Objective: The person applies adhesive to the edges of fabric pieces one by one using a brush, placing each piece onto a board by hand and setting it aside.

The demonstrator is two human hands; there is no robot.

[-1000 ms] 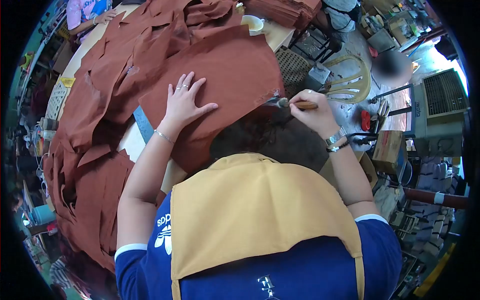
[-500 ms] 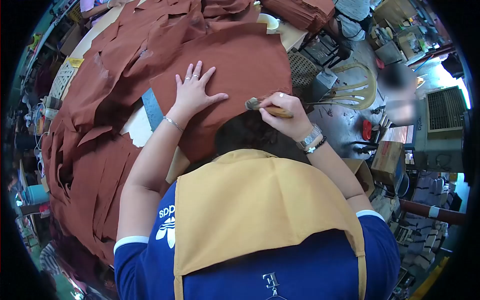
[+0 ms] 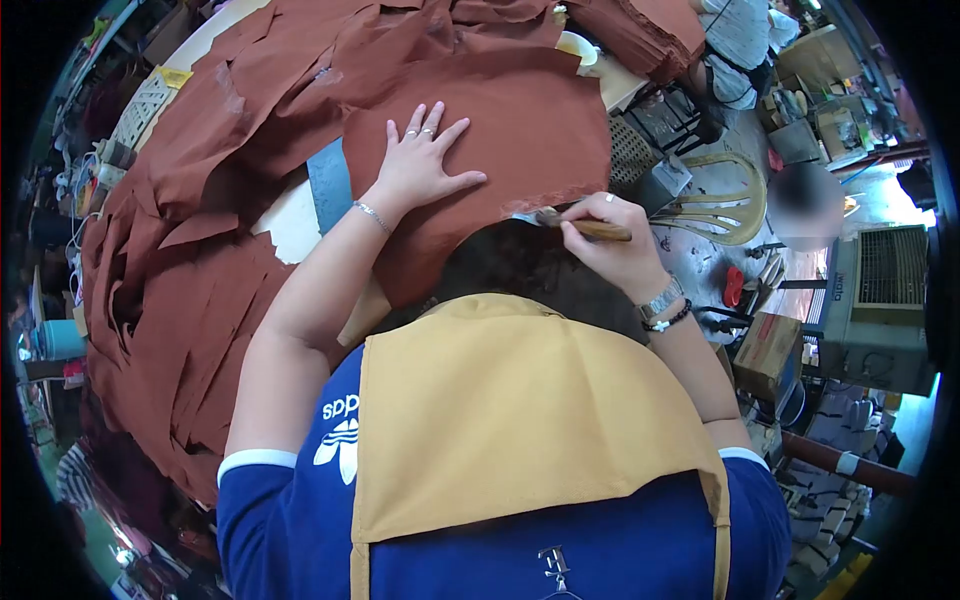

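My left hand (image 3: 425,165) lies flat with fingers spread on a reddish-brown sheet of leather or cloth (image 3: 520,120); I cannot tell which material. My right hand (image 3: 618,240) grips the wooden handle of a brush (image 3: 595,230). The brush's pale bristles touch the sheet's near edge, where a whitish wet-looking streak runs along it. Under and left of my left hand, a blue-grey flat strip (image 3: 330,185) sticks out from beneath the sheet.
More reddish-brown pieces (image 3: 190,340) cover the left of the table (image 3: 285,222). A pale bowl (image 3: 578,47) stands at the far edge. On the right are a chair (image 3: 725,200), a cardboard box (image 3: 768,350) and an air cooler (image 3: 885,290). Another person (image 3: 735,50) is at the upper right.
The brush in my right hand has moved right along the sheet's near edge, and the whitish streak there is more visible. My left hand stays flat on the sheet. The whole view has shifted slightly.
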